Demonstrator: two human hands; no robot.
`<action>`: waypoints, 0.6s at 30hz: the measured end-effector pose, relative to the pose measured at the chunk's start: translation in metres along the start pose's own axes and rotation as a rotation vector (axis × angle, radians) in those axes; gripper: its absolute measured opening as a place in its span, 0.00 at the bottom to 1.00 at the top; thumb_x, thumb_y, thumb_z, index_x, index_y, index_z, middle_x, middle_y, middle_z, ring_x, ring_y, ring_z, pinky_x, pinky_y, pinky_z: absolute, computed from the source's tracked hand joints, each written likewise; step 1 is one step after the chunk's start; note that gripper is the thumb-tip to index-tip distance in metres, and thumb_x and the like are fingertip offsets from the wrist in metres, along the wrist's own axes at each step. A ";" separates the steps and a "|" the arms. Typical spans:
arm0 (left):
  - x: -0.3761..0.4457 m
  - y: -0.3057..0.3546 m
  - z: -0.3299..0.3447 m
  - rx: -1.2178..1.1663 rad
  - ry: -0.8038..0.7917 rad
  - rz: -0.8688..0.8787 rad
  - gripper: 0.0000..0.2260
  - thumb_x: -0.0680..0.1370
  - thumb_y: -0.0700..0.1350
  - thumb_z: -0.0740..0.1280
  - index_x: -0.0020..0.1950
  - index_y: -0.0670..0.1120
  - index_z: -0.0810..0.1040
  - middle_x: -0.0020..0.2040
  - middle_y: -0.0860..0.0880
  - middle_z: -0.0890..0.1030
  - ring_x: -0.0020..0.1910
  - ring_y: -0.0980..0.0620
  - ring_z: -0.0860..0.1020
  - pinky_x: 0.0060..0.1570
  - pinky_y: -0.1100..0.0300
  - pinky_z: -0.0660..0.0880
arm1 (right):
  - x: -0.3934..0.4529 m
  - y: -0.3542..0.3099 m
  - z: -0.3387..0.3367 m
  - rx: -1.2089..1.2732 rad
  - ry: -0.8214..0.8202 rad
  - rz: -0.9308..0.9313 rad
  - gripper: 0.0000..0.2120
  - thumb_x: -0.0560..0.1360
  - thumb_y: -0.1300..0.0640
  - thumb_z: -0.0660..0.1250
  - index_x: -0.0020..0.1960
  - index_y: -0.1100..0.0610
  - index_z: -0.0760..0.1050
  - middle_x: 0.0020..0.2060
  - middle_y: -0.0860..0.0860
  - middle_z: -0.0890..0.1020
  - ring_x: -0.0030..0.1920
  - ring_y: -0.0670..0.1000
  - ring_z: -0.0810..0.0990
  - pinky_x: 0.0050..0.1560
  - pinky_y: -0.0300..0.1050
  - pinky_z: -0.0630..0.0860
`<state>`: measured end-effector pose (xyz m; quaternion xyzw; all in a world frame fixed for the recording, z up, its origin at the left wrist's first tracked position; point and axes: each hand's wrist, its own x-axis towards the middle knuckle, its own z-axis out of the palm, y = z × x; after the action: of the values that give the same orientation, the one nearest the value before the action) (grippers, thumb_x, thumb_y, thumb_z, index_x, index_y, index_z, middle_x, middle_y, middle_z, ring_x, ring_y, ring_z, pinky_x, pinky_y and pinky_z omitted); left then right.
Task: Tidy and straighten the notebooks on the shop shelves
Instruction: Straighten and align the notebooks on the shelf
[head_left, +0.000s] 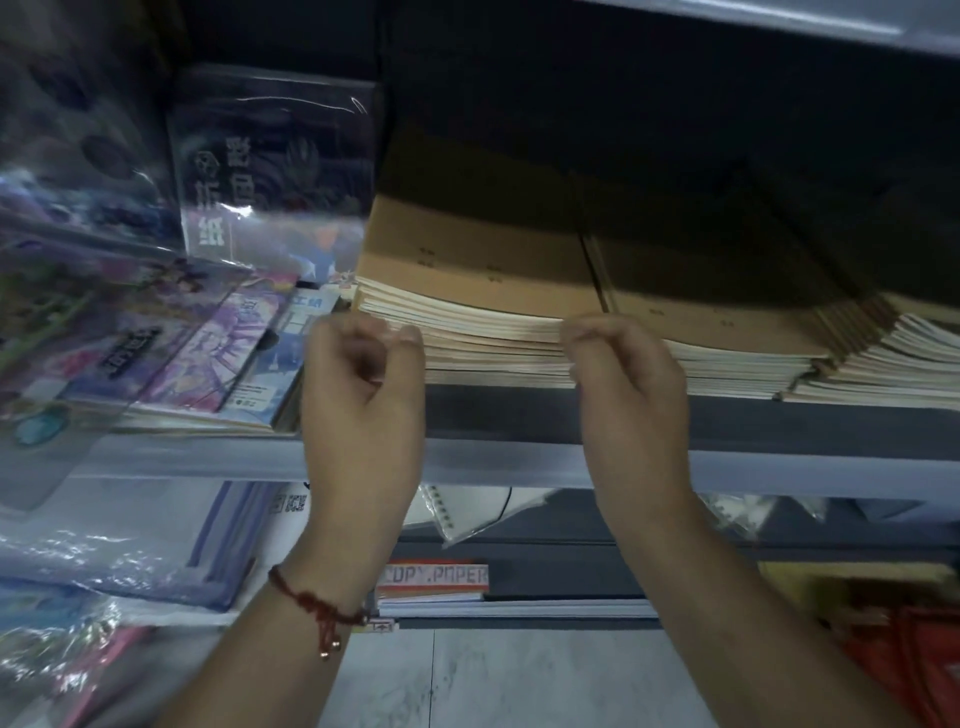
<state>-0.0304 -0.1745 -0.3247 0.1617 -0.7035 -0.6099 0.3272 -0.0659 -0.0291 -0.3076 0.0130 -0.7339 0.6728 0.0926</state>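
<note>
Notebooks (483, 291): brown-cover stack lying flat on the grey shelf (519, 415), page edges facing out, top few covers stepped back rather than flush. A second brown stack (717, 322) sits touching it on the right, and further right a third pile (893, 358) is fanned out and skewed, edges splayed.

Left hand (363, 374) is raised in front of the left corner of the first stack, fingers curled in, thumb and fingertips close together at the page edges. Blurred, so can't tell if it's pinching pages or only touching them. Red cord bracelet (317, 608) on that wrist.

Right hand (628, 379) is at the right corner of the same stack, fingers curled the same way, fingertips against the page edges near the seam between the two stacks. Also can't confirm an actual grip.

Left of the stacks: plastic-wrapped coloured paper packs (275, 171) standing behind, and glossy illustrated booklets (208, 353) lying slanted on the same shelf, just beside the first stack.

Lower shelf: a copy paper ream (434, 579) with red label, clear-sleeved binder sheets (467, 514) above it, more wrapped items at left.
</note>
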 end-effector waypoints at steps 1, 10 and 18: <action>0.001 -0.001 -0.001 0.006 0.035 0.053 0.10 0.80 0.48 0.67 0.59 0.54 0.71 0.58 0.52 0.77 0.57 0.60 0.76 0.55 0.63 0.72 | -0.004 -0.001 0.000 0.039 0.059 -0.016 0.07 0.78 0.58 0.67 0.55 0.49 0.80 0.51 0.46 0.82 0.52 0.42 0.79 0.48 0.32 0.73; 0.012 -0.023 0.025 -0.097 -0.070 0.070 0.28 0.80 0.47 0.64 0.79 0.48 0.61 0.76 0.48 0.67 0.75 0.50 0.65 0.74 0.44 0.63 | -0.017 0.014 0.014 -0.471 0.015 -0.069 0.38 0.78 0.59 0.64 0.82 0.48 0.47 0.80 0.40 0.51 0.78 0.39 0.49 0.58 0.13 0.43; 0.016 -0.037 0.002 0.240 -0.230 0.163 0.43 0.78 0.42 0.71 0.82 0.48 0.43 0.81 0.49 0.57 0.79 0.53 0.57 0.77 0.49 0.60 | -0.021 0.022 -0.001 -0.207 -0.088 -0.059 0.36 0.79 0.62 0.63 0.80 0.41 0.53 0.78 0.35 0.55 0.77 0.37 0.54 0.79 0.44 0.54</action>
<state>-0.0500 -0.1902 -0.3565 0.0710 -0.8148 -0.5074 0.2713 -0.0482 -0.0280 -0.3321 0.0543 -0.8020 0.5893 0.0810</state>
